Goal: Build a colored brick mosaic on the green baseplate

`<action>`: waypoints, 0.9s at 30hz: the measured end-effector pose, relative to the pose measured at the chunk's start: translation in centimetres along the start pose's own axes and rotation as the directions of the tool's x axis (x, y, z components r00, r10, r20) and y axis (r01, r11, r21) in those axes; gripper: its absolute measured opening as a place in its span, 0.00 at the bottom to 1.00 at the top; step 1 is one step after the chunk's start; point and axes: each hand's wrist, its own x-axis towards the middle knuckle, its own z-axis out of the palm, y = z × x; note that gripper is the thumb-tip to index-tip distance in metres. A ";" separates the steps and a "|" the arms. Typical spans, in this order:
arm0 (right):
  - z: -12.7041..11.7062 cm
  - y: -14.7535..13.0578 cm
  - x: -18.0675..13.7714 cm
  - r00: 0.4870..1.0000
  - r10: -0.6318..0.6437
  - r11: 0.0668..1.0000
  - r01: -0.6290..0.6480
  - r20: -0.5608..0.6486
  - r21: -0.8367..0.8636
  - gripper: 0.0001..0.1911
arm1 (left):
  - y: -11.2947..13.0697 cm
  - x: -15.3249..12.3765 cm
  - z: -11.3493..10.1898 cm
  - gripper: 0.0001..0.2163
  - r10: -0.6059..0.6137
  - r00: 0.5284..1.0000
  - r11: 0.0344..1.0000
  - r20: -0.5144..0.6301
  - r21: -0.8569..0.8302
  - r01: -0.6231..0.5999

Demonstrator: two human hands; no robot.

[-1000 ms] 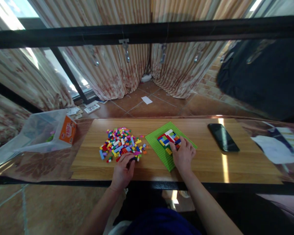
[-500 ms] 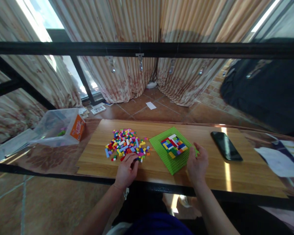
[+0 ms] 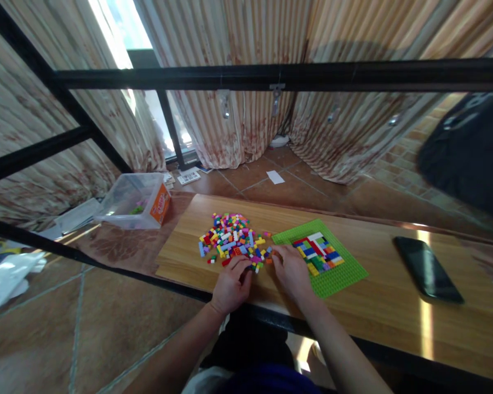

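Many small coloured building bricks lie in a loose pile on the wooden table. At the pile's front edge is my left hand, its fingers curled down and closed; whatever is under the fingertips is hidden. My right hand has its fingertips drawn together by the loose bricks on the pile's right side, too small to tell what they hold. Partly behind that hand lies a green baseplate. Fixed on it is a flat patchwork of bricks in white, red, blue, yellow and other colours.
A black phone lies on the right of the wooden table. Beyond the table's left end stands a clear plastic box with an orange label. A black metal bar crosses in front of the curtains.
My right hand has moved left, from the baseplate's right edge to the loose bricks at the pile's right. My left hand stays at the pile's front. The view has turned slightly.
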 end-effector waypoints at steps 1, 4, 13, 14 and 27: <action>0.3 0.1 0.2 1.000 0.002 0.999 -0.001 0.009 -0.038 0.13 | 0.1 0.0 0.0 0.10 0.000 1.000 1.000 -0.001 -0.004 0.000; 0.7 0.3 0.6 1.000 0.000 0.996 0.001 0.018 -0.087 0.13 | 0.2 0.1 -0.1 0.09 0.008 1.000 1.000 -0.003 -0.013 -0.008; -0.5 -0.3 -3.1 0.993 0.071 0.985 -0.055 -0.092 0.166 0.10 | -0.2 0.0 0.1 0.09 0.016 1.000 1.000 0.016 0.008 -0.017; -0.9 -0.2 -3.8 0.990 0.094 0.980 -0.073 -0.109 0.188 0.10 | -0.3 0.0 0.1 0.09 0.016 1.000 1.000 0.015 0.012 -0.017; -6.2 6.1 -7.8 0.864 0.375 0.927 -0.341 -0.337 0.158 0.11 | -0.2 0.2 0.1 0.07 0.059 0.998 0.996 0.006 0.072 -0.059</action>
